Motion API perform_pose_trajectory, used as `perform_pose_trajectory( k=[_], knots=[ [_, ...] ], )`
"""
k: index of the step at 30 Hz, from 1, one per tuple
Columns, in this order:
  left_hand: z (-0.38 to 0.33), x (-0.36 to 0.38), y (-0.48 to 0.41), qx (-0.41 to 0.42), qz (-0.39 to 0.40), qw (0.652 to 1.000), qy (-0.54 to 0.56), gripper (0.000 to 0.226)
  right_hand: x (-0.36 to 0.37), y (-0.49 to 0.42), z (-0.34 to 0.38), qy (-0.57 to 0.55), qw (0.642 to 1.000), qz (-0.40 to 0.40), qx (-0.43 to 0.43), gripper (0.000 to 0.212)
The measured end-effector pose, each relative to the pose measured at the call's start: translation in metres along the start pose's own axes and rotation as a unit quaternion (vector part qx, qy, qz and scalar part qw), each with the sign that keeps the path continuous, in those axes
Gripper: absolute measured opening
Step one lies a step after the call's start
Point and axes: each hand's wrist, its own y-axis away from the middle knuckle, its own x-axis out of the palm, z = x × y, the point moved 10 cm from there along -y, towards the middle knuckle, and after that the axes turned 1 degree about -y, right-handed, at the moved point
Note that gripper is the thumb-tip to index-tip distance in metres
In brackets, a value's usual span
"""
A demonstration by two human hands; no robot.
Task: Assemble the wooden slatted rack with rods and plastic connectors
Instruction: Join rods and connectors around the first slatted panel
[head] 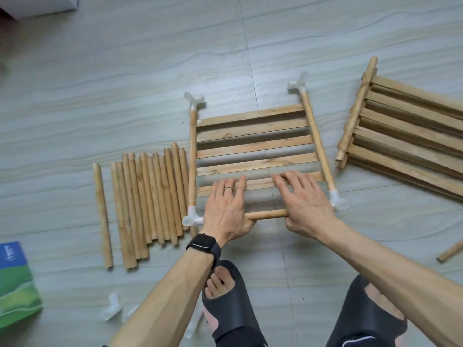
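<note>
A slatted wooden panel (253, 144) lies flat on the floor between two side rods, the left one (192, 156) and the right one (317, 136). Translucent plastic connectors cap the corners: far left (194, 98), far right (298, 85), near left (191, 219), near right (338, 202). A short front rod (265, 214) runs along the near edge from the near left connector. My left hand (225, 209) and my right hand (305, 199) both hold it, thumbs hooked round it and fingers laid straight over the nearest slats. The rod's right end is hidden under my right hand.
A pile of several loose rods (150, 196) and a single rod (102, 216) lie to the left. A second slatted panel (406, 136) lies at the right, with a stray rod (449, 251) below it. Loose connectors (112, 309), a green box (15, 284) and my slippered feet (225, 296) are nearby.
</note>
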Motion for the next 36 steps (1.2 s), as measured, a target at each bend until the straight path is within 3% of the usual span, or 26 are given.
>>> perform_pose_trajectory(
  k=[5, 10, 16, 20, 25, 29, 36],
  knots=[
    [0.001, 0.001, 0.000, -0.005, 0.007, 1.000, 0.000, 0.088, 0.011, 0.001, -0.021, 0.025, 0.998, 0.015, 0.049, 0.104],
    [-0.005, -0.003, -0.007, 0.000, -0.010, 1.000, -0.001, 0.064, -0.004, -0.002, -0.032, 0.036, 0.998, -0.008, 0.044, 0.069],
    [-0.010, -0.010, -0.015, 0.020, -0.027, 0.999, -0.020, 0.060, -0.015, -0.002, -0.036, 0.033, 0.997, -0.022, 0.060, 0.054],
    [-0.018, -0.014, -0.018, 0.038, -0.027, 0.998, -0.040, 0.065, -0.015, 0.001, -0.042, 0.011, 0.998, -0.035, 0.059, 0.064],
    [0.001, 0.000, -0.007, -0.010, 0.035, 0.995, -0.091, 0.094, -0.008, 0.006, -0.050, 0.018, 0.997, -0.042, 0.056, 0.076],
    [-0.002, -0.006, -0.005, 0.004, 0.059, 0.990, -0.126, 0.075, 0.005, 0.009, -0.048, 0.033, 0.997, -0.015, 0.071, 0.088],
    [-0.010, -0.019, -0.012, 0.051, 0.044, 0.977, -0.202, 0.066, 0.001, 0.006, -0.029, 0.040, 0.998, -0.012, 0.057, 0.093]
  ],
)
